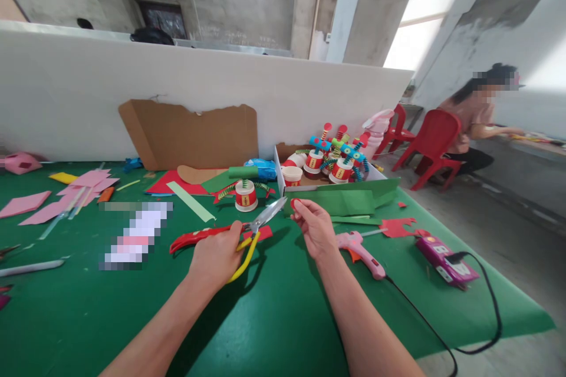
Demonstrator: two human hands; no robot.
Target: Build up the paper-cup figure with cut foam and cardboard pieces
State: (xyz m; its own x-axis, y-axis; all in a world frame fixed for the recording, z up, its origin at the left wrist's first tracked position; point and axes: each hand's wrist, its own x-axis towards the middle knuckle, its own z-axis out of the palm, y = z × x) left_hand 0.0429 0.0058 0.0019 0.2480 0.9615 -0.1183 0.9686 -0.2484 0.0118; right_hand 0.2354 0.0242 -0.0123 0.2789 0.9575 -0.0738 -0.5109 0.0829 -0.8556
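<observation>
My left hand [216, 254] is closed around scissors [269, 212] with yellow handles, blades pointing right toward my other hand. Between thumb and fingertips, my right hand [315, 227] pinches a small red paper piece [295, 205] just past the blade tips. A long red object [188, 240] lies by my left hand, partly hidden by it; its kind is unclear. Under the scissors is a red paper scrap [264, 233]. Behind them stands a red and white paper-cup figure [246, 196] with springy green arms and a green roll on top.
Finished cup figures [340, 171] fill a box at the back. A pink glue gun [362, 253] lies right, its cord trailing near a purple power strip [446, 262]. Green paper [349, 203], red scraps [398, 227] and pink sheets [84, 185] lie about. Another person [475, 112] sits far right.
</observation>
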